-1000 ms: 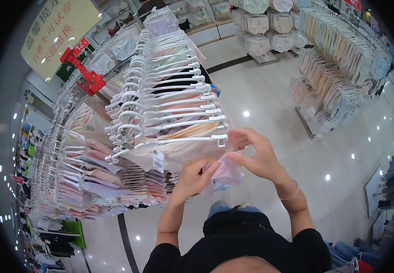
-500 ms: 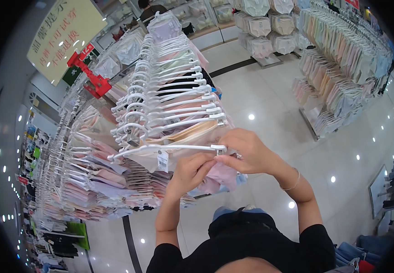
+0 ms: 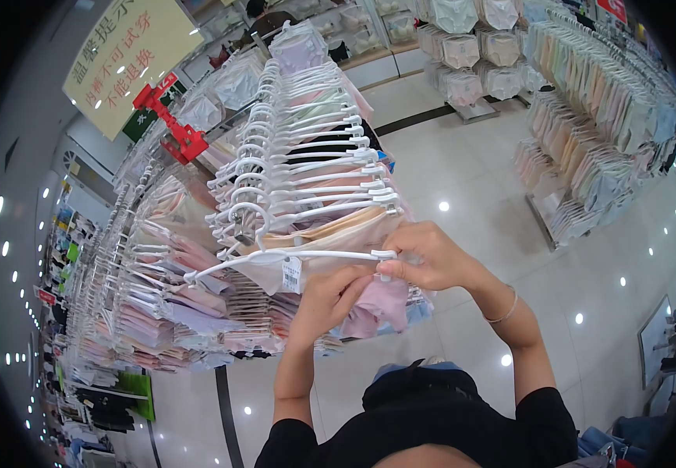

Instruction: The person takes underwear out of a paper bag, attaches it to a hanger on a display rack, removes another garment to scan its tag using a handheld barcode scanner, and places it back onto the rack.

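Note:
A white clip hanger (image 3: pixel 299 255) hangs at the front end of the rack, its left clip with nothing in it. My right hand (image 3: pixel 430 257) pinches the hanger's right-end clip, thumb and fingers closed round it. Just left of it, my left hand (image 3: pixel 326 303) is closed, fingertips pinching the edge of pink underpants (image 3: pixel 383 308) that dangle below both hands. Exactly how the fabric sits at the clip is hidden by my fingers. Behind the hanger are cream underpants (image 3: pixel 258 273) with a white price tag (image 3: pixel 291 274).
A row of white hangers (image 3: pixel 326 160) with underwear runs away from me on the rail. More garments (image 3: pixel 155 312) hang on the left. A red clamp (image 3: pixel 170 125) holds a yellow sign (image 3: pixel 131 66). Another underwear rack (image 3: pixel 587 117) stands right, across the tiled floor (image 3: pixel 463 179).
The view has shifted slightly, so the rack sits a little farther right. Both hands keep their pinch at the hanger's right end, with only small finger movement.

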Motion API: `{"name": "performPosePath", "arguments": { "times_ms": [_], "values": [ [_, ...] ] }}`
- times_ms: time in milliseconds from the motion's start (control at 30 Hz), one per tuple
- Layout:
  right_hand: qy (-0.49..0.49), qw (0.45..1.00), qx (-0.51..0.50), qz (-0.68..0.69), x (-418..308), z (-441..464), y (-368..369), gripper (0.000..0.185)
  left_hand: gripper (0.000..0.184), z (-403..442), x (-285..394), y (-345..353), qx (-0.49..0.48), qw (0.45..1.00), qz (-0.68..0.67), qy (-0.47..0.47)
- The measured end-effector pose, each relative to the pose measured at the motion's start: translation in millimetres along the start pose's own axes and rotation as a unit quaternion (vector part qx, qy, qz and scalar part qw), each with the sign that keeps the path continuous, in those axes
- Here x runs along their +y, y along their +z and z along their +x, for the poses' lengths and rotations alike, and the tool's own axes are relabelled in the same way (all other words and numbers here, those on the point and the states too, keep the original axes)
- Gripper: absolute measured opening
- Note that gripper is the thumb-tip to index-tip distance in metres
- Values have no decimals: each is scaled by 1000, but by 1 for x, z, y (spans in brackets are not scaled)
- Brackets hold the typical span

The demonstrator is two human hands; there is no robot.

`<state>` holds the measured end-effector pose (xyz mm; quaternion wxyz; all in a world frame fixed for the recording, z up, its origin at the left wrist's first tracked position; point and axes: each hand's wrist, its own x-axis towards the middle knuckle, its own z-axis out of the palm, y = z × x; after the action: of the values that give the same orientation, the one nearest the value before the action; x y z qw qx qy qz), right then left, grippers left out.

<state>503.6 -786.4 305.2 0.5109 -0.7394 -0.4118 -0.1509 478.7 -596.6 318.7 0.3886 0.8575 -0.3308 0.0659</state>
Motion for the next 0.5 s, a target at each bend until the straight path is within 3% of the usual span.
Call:
{"name": "performPosePath", "arguments": {
  "times_ms": [133,233,300,500],
  "values": [
    [3,1000,-10,18,-2,0,-2,14,8,0,6,-5,1,1000,12,-4],
    [-14,1000,-8,-3,-1,1,-3,14,5,5,5,0,57,997,0,61],
    [-45,997,29,-46,-4,2,-4,14,4,6,4,-3,36,997,-1,73],
    [0,1000,9,11,-2,-3,-5,14,6,7,8,-7,-19,998,9,64]
  ]
}}
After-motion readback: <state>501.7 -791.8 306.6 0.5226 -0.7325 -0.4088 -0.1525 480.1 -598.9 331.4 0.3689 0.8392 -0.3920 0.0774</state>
